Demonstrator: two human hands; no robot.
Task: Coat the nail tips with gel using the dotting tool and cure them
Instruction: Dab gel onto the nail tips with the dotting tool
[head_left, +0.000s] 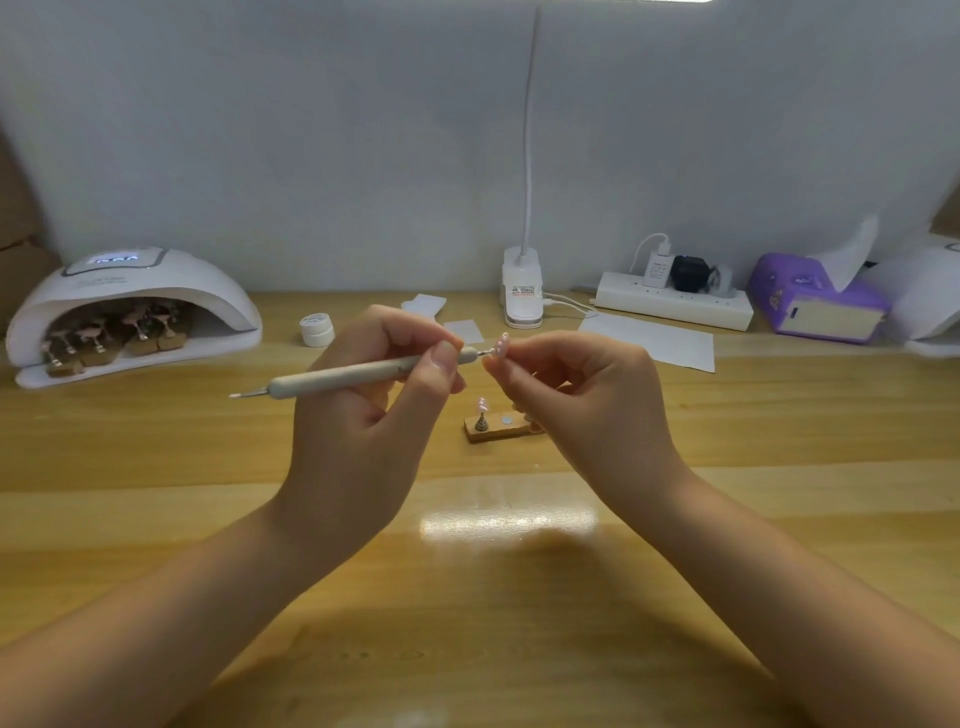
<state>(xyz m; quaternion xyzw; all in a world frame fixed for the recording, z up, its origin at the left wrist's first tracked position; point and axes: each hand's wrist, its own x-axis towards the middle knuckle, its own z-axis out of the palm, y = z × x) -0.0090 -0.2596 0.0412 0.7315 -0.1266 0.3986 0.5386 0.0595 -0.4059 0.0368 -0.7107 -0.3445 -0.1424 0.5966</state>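
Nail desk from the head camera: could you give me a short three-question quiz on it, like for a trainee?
1. True or false: the left hand holds the dotting tool.
2. What does the right hand pinch? A) tissue B) nail tip C) jar
3. Where do several finished stands sit?

Key:
1. True.
2. B, the nail tip, with the tool's end at it.
3. Inside the curing lamp at the left of the desk; one wooden stand is out by the hands.

Two hands (358, 410), one dotting tool (353, 374), one curing lamp (130, 306), one gel jar (317, 329)
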